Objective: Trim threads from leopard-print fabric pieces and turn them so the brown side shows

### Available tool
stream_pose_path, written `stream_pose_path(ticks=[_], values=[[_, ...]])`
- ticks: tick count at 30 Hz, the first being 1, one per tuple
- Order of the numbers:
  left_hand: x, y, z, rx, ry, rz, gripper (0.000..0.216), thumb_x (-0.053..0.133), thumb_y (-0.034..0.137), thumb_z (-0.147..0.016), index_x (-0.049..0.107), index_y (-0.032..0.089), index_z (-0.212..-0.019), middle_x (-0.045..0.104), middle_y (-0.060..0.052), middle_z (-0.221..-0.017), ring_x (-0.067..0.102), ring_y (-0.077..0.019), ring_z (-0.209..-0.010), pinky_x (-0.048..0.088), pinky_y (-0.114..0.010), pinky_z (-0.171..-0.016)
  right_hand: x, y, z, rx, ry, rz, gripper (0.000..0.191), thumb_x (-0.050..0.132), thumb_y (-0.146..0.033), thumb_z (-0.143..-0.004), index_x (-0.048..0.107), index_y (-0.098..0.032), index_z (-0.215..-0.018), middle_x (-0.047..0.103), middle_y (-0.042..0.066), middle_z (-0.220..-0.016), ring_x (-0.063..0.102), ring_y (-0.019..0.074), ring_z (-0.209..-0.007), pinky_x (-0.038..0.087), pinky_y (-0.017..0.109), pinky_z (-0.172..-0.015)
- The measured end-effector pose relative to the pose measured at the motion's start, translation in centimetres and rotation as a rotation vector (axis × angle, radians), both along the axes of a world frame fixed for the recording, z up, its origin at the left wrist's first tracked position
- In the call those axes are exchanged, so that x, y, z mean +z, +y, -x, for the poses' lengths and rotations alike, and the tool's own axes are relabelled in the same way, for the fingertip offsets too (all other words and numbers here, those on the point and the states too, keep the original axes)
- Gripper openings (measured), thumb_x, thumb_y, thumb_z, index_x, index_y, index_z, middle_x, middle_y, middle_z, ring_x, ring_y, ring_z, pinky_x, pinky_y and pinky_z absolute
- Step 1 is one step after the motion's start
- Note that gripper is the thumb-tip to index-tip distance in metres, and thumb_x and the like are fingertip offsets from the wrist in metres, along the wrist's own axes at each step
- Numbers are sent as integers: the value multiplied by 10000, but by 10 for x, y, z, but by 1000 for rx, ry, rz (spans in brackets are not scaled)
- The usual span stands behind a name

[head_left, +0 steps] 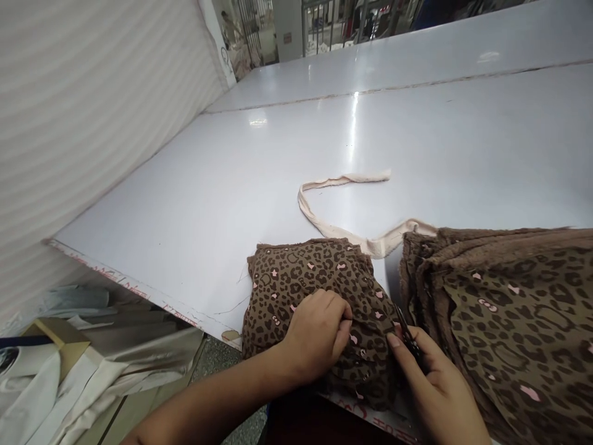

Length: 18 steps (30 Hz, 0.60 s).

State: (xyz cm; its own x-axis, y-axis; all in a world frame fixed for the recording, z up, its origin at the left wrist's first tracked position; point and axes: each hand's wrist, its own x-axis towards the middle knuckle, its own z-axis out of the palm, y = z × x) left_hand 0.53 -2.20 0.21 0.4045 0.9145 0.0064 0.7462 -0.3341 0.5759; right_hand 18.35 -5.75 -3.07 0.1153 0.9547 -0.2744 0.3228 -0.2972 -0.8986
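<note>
A small stack of brown leopard-print fabric (319, 266) with pink marks lies at the table's front edge. My left hand (319, 334) rests on it, fingers curled closed on the cloth; the fingertips are partly hidden. At the stack's right side, my right hand (435, 383) grips a pair of dark scissors (408, 337), its thumb close to the fabric edge. How far the blades are apart cannot be made out. Right of my right hand sits a larger layered pile of the same print (514, 321), its fuzzy brown backing showing along the edges.
A cream fabric strip (319, 225) curves across the white table (185, 204) behind the stacks. Quilted white material (106, 93) rises at the left. Below the table's left edge, pale cloth (41, 377) and a yellowish box (65, 340) stand. Metal bars (319, 28) are at the back.
</note>
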Motion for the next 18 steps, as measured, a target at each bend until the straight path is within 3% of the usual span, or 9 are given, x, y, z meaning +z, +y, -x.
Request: stream_pose_path(ticks=[3,7,12,18], values=[[-8,0,-3,48,86,-31,190,480,257,-852,550,177,-1009,575,-53,-976,510,-196,-906,459,-343,-798,-1,-2,1,-11,8,33,301,569,-453,-724,582,-219,-913,551,-32,-547,569,169,-532,436,221,-442],[-13,4,0,16,58,-67,190,430,231,-879,607,178,-837,595,-39,-875,535,-165,-819,473,-302,-738,-3,-2,0,-7,-32,35,307,573,-457,-721,582,-216,-910,514,-40,-497,580,181,-565,450,221,-473],[-7,0,7,15,-134,-202,224,407,229,-893,626,178,-887,613,-49,-897,536,-148,-841,462,-284,-764,-4,0,-1,1,-27,26,310,564,-462,-733,593,-219,-924,543,-32,-525,567,173,-533,436,220,-451],[-8,-2,8,-8,-91,-176,178,451,254,-879,609,174,-899,610,-49,-936,515,-166,-889,423,-320,-810,-4,0,-3,11,-12,38,312,568,-447,-741,610,-223,-953,545,-35,-509,555,172,-522,436,221,-458]])
